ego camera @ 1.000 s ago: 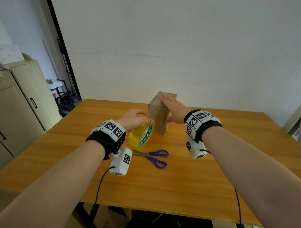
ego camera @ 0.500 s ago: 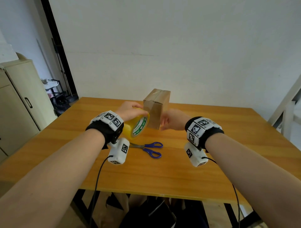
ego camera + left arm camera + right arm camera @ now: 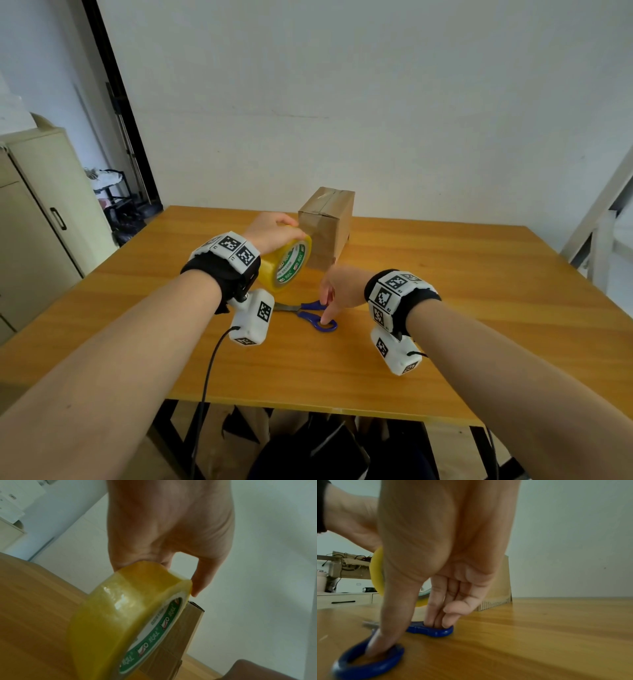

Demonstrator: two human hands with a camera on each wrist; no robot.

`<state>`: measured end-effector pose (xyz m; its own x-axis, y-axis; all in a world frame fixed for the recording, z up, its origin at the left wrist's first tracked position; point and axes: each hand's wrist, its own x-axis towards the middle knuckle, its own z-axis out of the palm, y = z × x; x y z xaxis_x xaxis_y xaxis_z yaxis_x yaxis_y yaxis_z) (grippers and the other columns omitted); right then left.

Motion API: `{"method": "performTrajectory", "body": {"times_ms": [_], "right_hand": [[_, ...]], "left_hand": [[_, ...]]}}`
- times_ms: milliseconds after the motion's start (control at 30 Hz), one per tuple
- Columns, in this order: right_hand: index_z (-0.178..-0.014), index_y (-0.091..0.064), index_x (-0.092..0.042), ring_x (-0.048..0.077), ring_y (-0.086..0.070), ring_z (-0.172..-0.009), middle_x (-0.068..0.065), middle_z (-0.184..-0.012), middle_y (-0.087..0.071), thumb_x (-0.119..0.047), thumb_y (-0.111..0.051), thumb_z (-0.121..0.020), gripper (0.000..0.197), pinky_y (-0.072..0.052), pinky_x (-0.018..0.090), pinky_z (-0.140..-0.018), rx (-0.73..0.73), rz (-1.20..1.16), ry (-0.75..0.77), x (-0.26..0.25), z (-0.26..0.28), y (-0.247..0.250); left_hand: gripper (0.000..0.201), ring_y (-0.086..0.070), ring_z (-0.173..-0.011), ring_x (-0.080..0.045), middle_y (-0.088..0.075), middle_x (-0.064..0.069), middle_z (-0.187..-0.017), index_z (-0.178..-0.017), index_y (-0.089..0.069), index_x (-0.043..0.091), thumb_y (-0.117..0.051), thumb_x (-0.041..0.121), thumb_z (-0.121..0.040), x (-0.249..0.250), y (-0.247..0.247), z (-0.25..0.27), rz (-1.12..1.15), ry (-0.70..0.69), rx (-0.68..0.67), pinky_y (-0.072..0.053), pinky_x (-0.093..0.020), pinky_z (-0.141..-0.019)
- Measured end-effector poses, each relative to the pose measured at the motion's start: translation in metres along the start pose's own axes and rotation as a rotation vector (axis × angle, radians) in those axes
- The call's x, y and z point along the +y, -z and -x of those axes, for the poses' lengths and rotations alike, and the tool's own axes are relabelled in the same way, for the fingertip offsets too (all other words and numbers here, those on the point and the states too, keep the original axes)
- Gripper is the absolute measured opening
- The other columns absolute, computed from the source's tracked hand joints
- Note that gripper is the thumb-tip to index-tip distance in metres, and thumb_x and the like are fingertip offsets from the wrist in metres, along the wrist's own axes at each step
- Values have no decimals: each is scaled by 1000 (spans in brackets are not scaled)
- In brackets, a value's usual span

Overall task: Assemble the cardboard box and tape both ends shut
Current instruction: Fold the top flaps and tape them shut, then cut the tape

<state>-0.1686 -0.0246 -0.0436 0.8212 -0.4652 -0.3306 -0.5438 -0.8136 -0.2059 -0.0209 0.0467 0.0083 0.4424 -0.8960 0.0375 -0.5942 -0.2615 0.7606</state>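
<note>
Blue-handled metal scissors (image 3: 310,313) lie flat on the orange-brown wooden table (image 3: 445,308), nearest the person.
The right hand (image 3: 340,289) reaches down into them, thumb in the near loop and fingertips (image 3: 435,622) in the far one. Beyond, the left hand (image 3: 274,231) grips a yellow roll of packing tape (image 3: 286,262) from above, held against the upright brown cardboard box (image 3: 327,228), whose top end is taped closed.
</note>
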Motion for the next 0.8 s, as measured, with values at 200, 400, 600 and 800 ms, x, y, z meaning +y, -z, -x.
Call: {"method": "performTrajectory", "body": {"times_ms": [200,400,600,800], "right_hand": [[-107,-70,-4,19,-60,-89,11,-110,-69,-18,-67,-85,26,-50,28,-81,18,49,-13,7,-3,2],[-109,-69,-3,22,-61,-92,11,-112,-68,-19,-67,-85,30,-49,28,-81,24,49,-33,22,1,1],[-106,-68,3,25,-60,-84,15,-103,-69,-20,-63,-87,30,-49,32,-73,1,79,-94,24,5,5],[-91,-73,-8,12,-51,-54,0,-63,-61,-23,-58,-88,22,-45,22,-56,-11,-85,-176,48,31,33]], "left_hand": [[39,-49,-110,-16,-56,-6,-128,-120,-59,10,-65,23,-84,0,3,1,-11,8,-2,-36,-27,-90],[37,-48,-104,-14,-58,-7,-127,-121,-59,7,-62,19,-86,2,2,2,-30,15,-31,-34,-25,-85],[36,-50,-106,-15,-58,-4,-123,-119,-61,8,-61,25,-87,-1,0,3,3,30,-48,-35,-27,-88],[27,-52,-111,-16,-60,-4,-122,-111,-64,11,-59,27,-89,-9,1,-1,29,30,-8,-37,-27,-91]]}}
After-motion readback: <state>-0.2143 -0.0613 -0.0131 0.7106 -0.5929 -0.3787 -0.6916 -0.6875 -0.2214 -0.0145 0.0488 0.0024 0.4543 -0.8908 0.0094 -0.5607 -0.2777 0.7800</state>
